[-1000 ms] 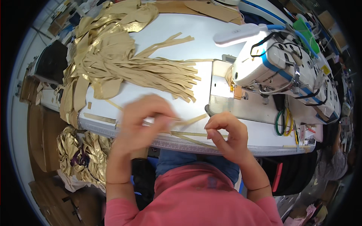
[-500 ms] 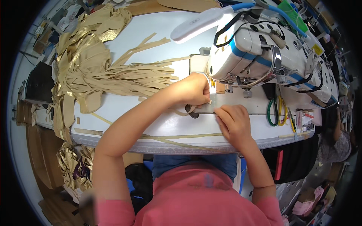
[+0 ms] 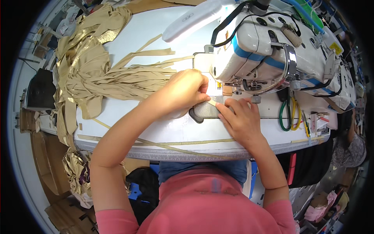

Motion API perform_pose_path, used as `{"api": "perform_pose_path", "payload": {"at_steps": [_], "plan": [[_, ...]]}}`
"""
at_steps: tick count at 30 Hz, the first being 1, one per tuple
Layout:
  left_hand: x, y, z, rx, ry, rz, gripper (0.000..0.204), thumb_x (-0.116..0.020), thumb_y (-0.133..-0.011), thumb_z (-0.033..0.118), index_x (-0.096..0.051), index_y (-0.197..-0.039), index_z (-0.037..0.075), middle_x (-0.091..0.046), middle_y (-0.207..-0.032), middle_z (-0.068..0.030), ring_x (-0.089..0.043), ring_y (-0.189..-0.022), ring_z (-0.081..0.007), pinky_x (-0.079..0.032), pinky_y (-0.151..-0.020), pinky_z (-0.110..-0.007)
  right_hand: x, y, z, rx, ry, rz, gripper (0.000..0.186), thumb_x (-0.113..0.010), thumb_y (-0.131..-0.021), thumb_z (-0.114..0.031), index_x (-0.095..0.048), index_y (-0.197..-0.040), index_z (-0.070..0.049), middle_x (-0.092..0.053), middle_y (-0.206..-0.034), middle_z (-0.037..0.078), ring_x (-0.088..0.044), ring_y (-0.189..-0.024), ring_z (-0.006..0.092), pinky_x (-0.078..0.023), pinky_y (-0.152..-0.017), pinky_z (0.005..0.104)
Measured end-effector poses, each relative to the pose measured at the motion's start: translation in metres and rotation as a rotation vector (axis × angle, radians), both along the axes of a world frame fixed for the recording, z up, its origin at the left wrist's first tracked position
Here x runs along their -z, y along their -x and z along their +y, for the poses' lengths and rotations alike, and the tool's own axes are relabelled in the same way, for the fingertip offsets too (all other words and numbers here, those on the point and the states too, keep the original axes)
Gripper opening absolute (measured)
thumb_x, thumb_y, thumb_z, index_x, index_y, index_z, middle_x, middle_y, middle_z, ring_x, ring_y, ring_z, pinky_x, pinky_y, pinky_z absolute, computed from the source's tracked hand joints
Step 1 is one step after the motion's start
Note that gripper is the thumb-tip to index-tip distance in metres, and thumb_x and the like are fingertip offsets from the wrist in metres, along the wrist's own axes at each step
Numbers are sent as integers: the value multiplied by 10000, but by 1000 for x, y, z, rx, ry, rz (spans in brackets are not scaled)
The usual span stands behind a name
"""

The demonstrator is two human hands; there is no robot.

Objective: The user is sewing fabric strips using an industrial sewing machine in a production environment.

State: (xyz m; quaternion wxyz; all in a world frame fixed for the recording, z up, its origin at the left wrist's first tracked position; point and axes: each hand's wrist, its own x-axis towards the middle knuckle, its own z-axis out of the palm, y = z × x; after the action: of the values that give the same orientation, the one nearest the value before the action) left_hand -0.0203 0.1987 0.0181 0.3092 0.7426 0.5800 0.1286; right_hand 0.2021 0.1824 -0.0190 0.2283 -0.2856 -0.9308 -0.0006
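Note:
My left hand [image 3: 187, 89] pinches a beige fabric strip [image 3: 211, 102] just left of the presser foot area of a white, blue-banded sewing machine [image 3: 269, 52]. The strip lies over the metal machine plate [image 3: 206, 112]. My right hand [image 3: 241, 121] rests on the plate with bent fingers, its index fingertip and thumb at the strip's right end. A long bundle of beige strips [image 3: 128, 82] spreads across the white table [image 3: 167, 132] to the left, joined to a heap of gold and beige fabric pieces [image 3: 89, 46].
Green-handled scissors [image 3: 285, 121] and yellow-handled scissors [image 3: 296, 119] lie at the right. A clear ruler [image 3: 183, 155] runs along the front edge. Gold fabric [image 3: 78, 171] sits below at left. Another person [image 3: 346, 150] is at the far right.
My left hand has moved up and right onto the machine plate with a strip. My right hand has moved slightly up beside it. The view has shifted, so the table sits further left.

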Motion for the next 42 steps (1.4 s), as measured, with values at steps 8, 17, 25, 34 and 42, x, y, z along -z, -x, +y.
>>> {"api": "perform_pose_path", "payload": {"at_steps": [8, 17, 25, 34, 42], "plan": [[38, -2, -32, 415, -931, 98, 289, -667, -607, 82, -659, -877, -23, -600, -854, -69, -588, -776, -203, -477, -629, -306, 2, 2, 1, 2, -11, 2, 303, -684, -771, -207, -639, -1063, -140, -529, -964, -4, -527, -860, 203, -365, -805, 372], [41, 2, -16, 423, -940, 5, 288, -658, -610, 74, -666, -883, -20, -623, -878, -77, -602, -776, -221, -501, -649, -329, 10, 3, 9, 30, -37, -8, 324, -697, -768, -225, -644, -1077, -147, -556, -979, -5, -549, -890, 187, -398, -825, 383], [42, 6, 15, 433, -997, -52, 127, -671, -698, 57, -659, -820, 22, -585, -759, -46, -583, -718, -213, -501, -642, -324, 17, 0, 27, 90, -21, 66, 314, -699, -790, -233, -654, -1098, -198, -602, -949, -50, -580, -831, 138, -433, -735, 338], [45, 10, 18, 430, -900, -43, 110, -687, -710, 45, -667, -817, 32, -571, -729, -56, -573, -701, -226, -492, -603, -335, 13, 2, 30, 110, -25, 38, 338, -703, -789, -193, -651, -1121, -218, -623, -912, -46, -602, -811, 123, -458, -738, 323], [43, 9, 19, 403, -827, -206, 110, -689, -707, 38, -665, -813, 21, -566, -725, -55, -564, -696, -229, -484, -615, -337, 18, 1, 31, 91, 6, 44, 338, -709, -784, -158, -656, -1114, -209, -628, -897, -27, -608, -813, 134, -470, -742, 314]]}}
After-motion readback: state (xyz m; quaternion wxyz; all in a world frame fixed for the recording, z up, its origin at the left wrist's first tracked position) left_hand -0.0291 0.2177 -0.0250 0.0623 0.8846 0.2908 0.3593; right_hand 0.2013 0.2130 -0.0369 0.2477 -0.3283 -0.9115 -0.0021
